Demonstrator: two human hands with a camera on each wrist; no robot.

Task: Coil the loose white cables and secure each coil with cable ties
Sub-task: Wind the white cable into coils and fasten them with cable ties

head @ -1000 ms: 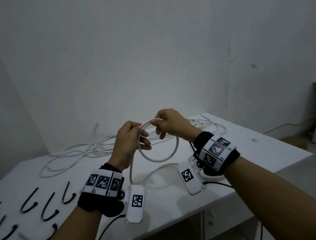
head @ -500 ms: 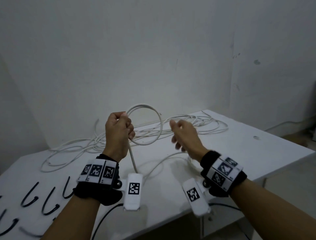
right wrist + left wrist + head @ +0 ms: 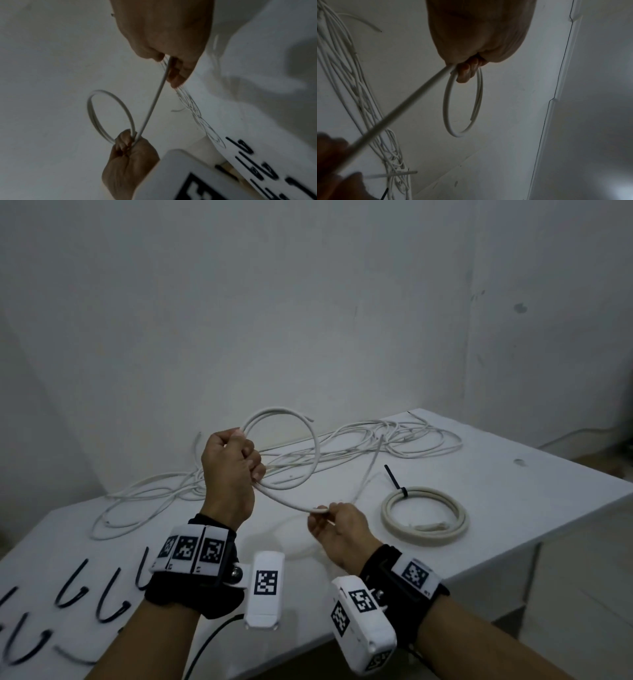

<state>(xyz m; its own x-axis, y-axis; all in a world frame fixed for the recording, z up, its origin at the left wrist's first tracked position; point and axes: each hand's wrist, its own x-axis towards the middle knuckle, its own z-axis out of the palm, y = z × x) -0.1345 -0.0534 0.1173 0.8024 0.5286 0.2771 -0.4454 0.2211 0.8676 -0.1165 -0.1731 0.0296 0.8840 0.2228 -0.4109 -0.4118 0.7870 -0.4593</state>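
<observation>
My left hand [image 3: 233,460] is raised above the table and grips a white cable loop [image 3: 313,446], which stands upright beyond its knuckles. The same loop [image 3: 462,102] hangs under the curled fingers in the left wrist view. From that fist a straight run of the cable [image 3: 284,501] slopes down to my right hand [image 3: 334,522], which pinches it lower and nearer to me. The right wrist view shows the cable [image 3: 154,102] stretched from my right fingers [image 3: 178,75] to the left fist [image 3: 126,159].
A finished coil [image 3: 424,515] with a black tie [image 3: 394,479] lies at the right on the white table [image 3: 513,484]. Loose white cables [image 3: 376,440] sprawl along the far edge by the wall. Several black cable ties [image 3: 75,587] lie at the near left.
My right hand let go of the loop, dropped down towards me and now pinches the trailing cable. My left hand lifted the loop higher. The finished coil has come into sight.
</observation>
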